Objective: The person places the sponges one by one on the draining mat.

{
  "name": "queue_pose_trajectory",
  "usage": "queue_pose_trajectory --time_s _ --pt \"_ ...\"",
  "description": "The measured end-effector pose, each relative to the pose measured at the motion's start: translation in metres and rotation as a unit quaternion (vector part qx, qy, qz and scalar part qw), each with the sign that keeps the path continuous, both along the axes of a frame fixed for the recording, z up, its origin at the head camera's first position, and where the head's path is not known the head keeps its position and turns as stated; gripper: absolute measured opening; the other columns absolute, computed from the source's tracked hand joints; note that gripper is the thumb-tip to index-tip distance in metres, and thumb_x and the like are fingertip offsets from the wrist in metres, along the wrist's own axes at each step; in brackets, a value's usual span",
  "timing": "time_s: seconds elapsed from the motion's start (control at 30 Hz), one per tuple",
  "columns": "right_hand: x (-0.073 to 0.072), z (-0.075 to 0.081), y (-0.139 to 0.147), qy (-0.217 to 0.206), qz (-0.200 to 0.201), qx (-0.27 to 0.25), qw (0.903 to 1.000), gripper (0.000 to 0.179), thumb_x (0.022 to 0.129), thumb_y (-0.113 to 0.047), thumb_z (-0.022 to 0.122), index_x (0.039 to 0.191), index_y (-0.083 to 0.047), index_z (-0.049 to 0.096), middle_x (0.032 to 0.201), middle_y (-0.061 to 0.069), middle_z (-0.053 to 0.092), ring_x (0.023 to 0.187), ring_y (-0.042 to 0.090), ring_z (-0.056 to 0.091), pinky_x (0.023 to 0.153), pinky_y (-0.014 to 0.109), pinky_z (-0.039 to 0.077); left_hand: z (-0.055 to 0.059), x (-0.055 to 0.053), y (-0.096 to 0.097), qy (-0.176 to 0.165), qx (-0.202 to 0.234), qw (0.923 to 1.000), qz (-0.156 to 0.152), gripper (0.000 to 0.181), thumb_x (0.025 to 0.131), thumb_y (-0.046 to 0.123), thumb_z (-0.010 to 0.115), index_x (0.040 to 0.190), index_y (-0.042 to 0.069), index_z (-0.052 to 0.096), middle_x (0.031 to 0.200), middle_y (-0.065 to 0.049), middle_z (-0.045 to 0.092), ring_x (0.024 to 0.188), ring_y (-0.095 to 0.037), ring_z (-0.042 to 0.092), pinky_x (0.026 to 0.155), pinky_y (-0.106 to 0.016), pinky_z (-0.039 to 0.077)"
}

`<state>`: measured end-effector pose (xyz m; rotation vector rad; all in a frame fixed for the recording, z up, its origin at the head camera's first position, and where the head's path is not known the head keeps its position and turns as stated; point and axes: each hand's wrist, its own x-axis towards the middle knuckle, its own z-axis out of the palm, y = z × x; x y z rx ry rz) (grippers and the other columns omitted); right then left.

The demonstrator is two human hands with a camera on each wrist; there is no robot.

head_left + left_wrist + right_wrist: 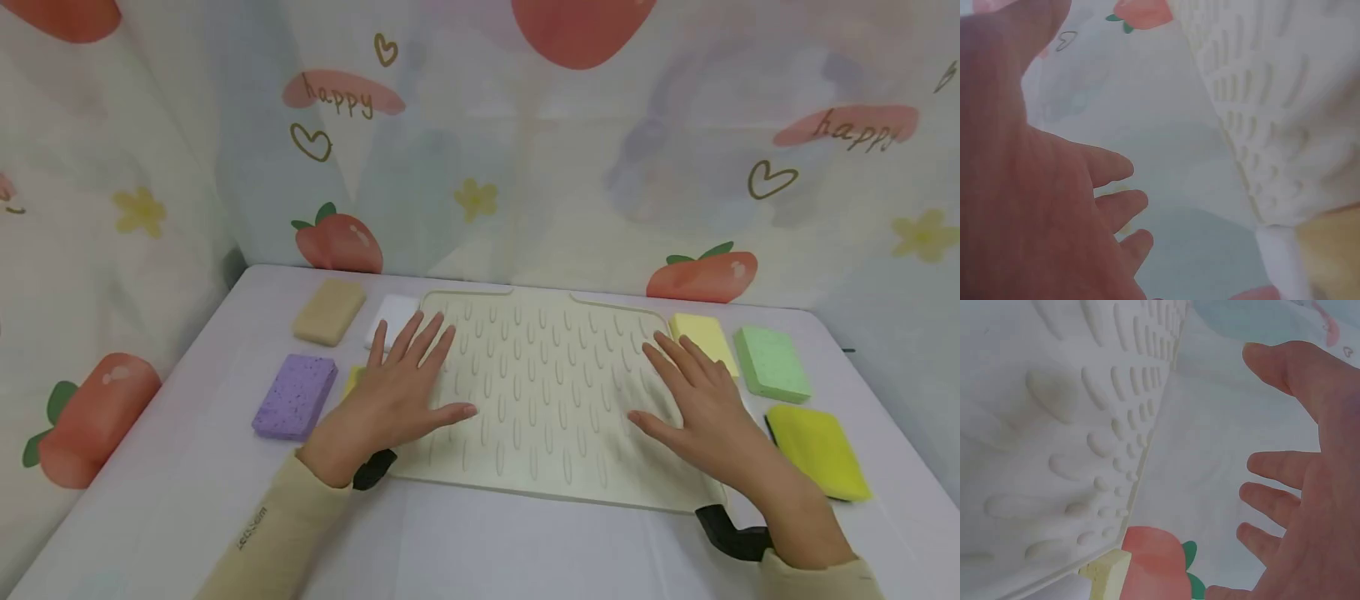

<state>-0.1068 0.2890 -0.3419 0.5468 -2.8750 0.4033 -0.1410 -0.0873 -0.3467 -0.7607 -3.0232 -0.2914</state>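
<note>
A cream draining mat (532, 400) with rows of raised oval ridges lies on the table between both hands. My left hand (392, 404) hovers over its left edge, fingers spread, with nothing held. Over the right edge is my right hand (705, 417), fingers straight and thumb apart, also holding nothing. In the wrist views, the palm of the left hand (1054, 194) and that of the right hand (1316, 487) appear beside the ridged mat (1091, 425). Whether either hand touches the mat cannot be told.
Left of the mat lie a tan sponge (328, 312), a purple sponge (295, 396), a white block (392, 315) and a mostly hidden yellow piece (354, 379). On the right are a pale yellow sponge (705, 340), a green sponge (772, 364) and a bright yellow sponge (817, 450). A printed curtain (555, 183) hangs behind.
</note>
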Motion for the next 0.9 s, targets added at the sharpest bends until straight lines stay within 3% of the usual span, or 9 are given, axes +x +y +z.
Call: queue_pose_trajectory --time_s 0.17,0.4,0.67,0.9 --pt "0.003 -0.004 0.010 0.010 0.009 0.016 0.9998 0.089 0.081 -0.032 0.080 0.152 -0.003 0.035 0.160 0.018 0.028 0.149 0.044 0.016 0.108 0.077 0.017 -0.012 0.007 -0.015 0.010 -0.018 0.9996 -0.017 0.101 0.088 0.073 0.051 0.159 0.009 0.020 0.167 -0.010 0.013 0.155 -0.034 0.005 0.120 -0.067 0.001" --pt "0.006 -0.009 0.026 0.005 0.010 0.035 0.9993 0.089 0.078 -0.030 0.081 0.149 0.001 0.037 0.158 0.020 0.029 0.147 0.046 0.016 0.113 0.074 0.012 -0.024 0.015 -0.027 0.008 -0.024 0.9991 -0.033 0.104 0.085 0.074 0.054 0.158 0.006 0.024 0.166 -0.011 0.019 0.155 -0.035 0.009 0.119 -0.068 0.004" --pt "0.007 -0.009 0.040 -0.001 0.017 0.046 0.9988 0.089 0.078 -0.030 0.082 0.150 -0.001 0.037 0.157 0.020 0.028 0.146 0.046 0.017 0.119 0.068 0.006 -0.031 0.026 -0.037 -0.009 -0.024 0.9988 -0.042 0.109 0.081 0.078 0.054 0.157 0.005 0.026 0.165 -0.012 0.022 0.154 -0.033 0.016 0.118 -0.069 0.008" --pt "0.009 -0.016 0.059 -0.010 0.014 0.040 0.9991 0.086 0.080 -0.029 0.081 0.149 -0.001 0.038 0.154 0.023 0.032 0.146 0.047 0.019 0.121 0.064 0.007 -0.038 0.025 -0.040 -0.047 -0.032 0.9977 -0.038 0.121 0.072 0.082 0.061 0.156 0.002 0.026 0.165 -0.013 0.023 0.153 -0.035 0.016 0.119 -0.068 0.007"
